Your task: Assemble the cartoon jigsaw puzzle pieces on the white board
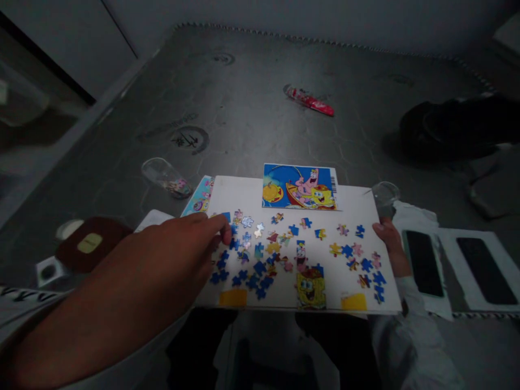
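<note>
Left hand [162, 265]: fingers bunched, tips down among loose blue jigsaw pieces [252, 276]; cannot tell whether one is held. Right hand [390, 241]: partly closed, fingers at the right edge of the white board [244, 200]; grip unclear. Between the hands, a joined SpongeBob section [311, 290] lies near the board's near edge; most pieces remain separate. Beyond the left hand's fingertips, a SpongeBob picture card [299, 187] overlaps the far edge. Farther off, a red wrapper [309, 101] lies on the grey table [244, 108].
</note>
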Demonstrator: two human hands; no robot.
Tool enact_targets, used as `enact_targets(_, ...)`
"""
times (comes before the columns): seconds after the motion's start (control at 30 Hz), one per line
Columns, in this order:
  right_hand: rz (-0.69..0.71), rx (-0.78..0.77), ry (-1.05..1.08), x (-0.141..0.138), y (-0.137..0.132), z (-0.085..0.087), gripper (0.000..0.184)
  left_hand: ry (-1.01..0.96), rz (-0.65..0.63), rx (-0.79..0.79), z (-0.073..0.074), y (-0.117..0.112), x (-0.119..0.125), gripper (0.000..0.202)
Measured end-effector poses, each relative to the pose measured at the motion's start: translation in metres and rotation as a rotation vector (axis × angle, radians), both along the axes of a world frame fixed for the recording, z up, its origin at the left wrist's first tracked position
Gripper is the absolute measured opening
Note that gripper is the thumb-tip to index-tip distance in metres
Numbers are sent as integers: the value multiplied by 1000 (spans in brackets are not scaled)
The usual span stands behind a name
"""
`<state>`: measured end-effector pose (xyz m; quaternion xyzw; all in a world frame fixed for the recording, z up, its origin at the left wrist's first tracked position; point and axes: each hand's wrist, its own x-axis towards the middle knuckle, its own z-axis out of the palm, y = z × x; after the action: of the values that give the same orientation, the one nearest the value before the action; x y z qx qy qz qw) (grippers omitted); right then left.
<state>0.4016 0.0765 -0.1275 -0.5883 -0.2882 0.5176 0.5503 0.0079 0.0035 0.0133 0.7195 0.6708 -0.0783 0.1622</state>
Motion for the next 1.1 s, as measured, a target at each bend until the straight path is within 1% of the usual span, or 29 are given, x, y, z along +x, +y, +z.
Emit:
enact_targets(0.1,61,13,20,0,-1,-3,15,45,46,-49,3,3,4,36)
enact_targets(0.2,79,59,38,-3,-3,-4,13,69,88,-129,14,5,13,42)
enact_targets(0.27,90,84,50,-4,-4,-5,16,62,95,-190,19,6,17,46)
enact_targets(0.3,95,95,53,-5,-4,-5,19,71,105,-195,20,6,17,46)
enact_targets(0.4,110,119,57,-6,-4,-4,24,54,82,-161,14,4,13,45)
enact_targets(0.5,123,134,62,-6,-4,-3,22,20,87,-148,4,2,6,44)
enact_targets(0.57,130,138,65,-7,-4,-2,22,23,74,-131,1,1,4,42)
enact_targets(0.67,141,133,68,-7,-5,-1,24,46,67,-135,4,4,6,43)
enact_targets(0.77,154,113,64,-6,-5,-1,18,61,73,-171,11,6,11,43)
enact_targets(0.83,152,103,57,-3,-5,-3,13,73,79,-175,12,7,12,45)
enact_targets(0.9,144,91,51,1,-4,-6,10,59,88,-141,10,6,10,46)
enact_targets(0.97,137,77,48,6,-2,-10,9,27,75,-64,5,3,6,43)
enact_targets(1.03,133,61,48,10,0,-13,9,4,48,0,-1,0,2,41)
enact_targets(1.1,126,49,49,13,1,-14,10,-6,22,29,-4,-2,-2,40)
